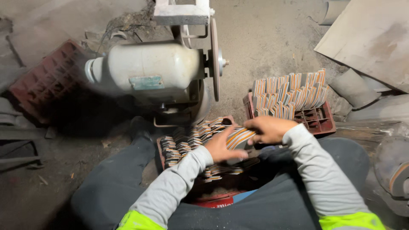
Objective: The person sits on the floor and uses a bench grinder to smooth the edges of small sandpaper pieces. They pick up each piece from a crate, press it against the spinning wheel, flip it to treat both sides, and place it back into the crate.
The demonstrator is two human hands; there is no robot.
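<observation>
A stack of striped pieces (239, 137) is gripped between both hands, left hand (221, 147) and right hand (268, 128), fingers closed round it. Looks like mid-sorting; next it probably gets presented to the grinding wheel (214, 59) at 12 o'clock.

Grinding wheel (214, 59) close above hands (255, 136)
</observation>
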